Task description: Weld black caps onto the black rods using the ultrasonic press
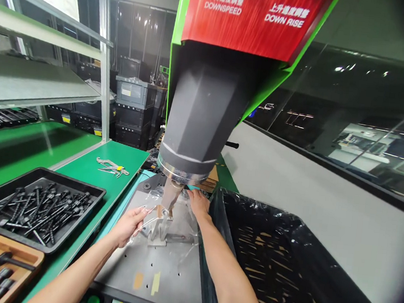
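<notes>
Metal plate (175, 260), front edge open: left hand (130, 226) pinches plastic (147, 222), right hand's (199, 204) grip unclear.

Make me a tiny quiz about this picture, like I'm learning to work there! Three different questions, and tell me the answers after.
1. Which is nearer the black tray of dark parts?
A) left hand
B) right hand

2. True or false: the metal tools lie on a green surface.

3. Fill in: on the red panel, the left-hand English label reads ____.

Key: 1. A; 2. True; 3. DOWNSPEED
</notes>
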`<state>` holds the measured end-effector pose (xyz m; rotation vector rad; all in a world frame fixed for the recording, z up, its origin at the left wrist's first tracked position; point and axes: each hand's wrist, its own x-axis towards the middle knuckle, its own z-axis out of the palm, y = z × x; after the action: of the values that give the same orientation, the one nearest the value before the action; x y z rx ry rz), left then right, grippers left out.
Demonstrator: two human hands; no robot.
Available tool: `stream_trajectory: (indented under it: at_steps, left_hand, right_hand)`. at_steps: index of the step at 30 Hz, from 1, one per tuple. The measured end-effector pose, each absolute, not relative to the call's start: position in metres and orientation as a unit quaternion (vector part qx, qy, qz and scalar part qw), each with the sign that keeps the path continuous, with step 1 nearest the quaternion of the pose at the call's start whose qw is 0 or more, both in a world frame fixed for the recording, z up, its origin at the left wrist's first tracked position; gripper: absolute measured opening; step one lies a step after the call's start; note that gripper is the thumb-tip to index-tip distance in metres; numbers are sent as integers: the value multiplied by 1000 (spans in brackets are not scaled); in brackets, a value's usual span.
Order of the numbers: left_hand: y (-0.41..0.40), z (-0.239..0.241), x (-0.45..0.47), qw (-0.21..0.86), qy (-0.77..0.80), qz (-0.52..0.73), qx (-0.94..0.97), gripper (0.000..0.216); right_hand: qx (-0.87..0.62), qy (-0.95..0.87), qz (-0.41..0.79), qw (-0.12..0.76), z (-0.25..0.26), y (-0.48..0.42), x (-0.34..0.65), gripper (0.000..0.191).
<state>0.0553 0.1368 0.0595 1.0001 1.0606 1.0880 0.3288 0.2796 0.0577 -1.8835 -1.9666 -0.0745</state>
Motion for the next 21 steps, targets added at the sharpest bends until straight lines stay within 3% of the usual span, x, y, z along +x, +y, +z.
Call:
stream_trajectory:
  at_steps: [11,13,16,20,21]
  left_hand:
    - [129,66,49,650,481,434,397,59]
    - [125,73,36,607,532,428,406,60]
    - [103,98,18,453,597,503,430,61]
    - [33,145,2,340,503,646,463,47]
    - [12,152,-1,340,494,647,472,43]
  right_hand:
    - [-664,-706,40,244,82,254,347,33]
    - [-667,-693,53,270,102,243,357,36]
    - [-670,-670,81,310,136,207,382,35]
    - [-659,-631,161,376,165,96,436,33]
    - [-626,-598,239,441,166,56,451,38]
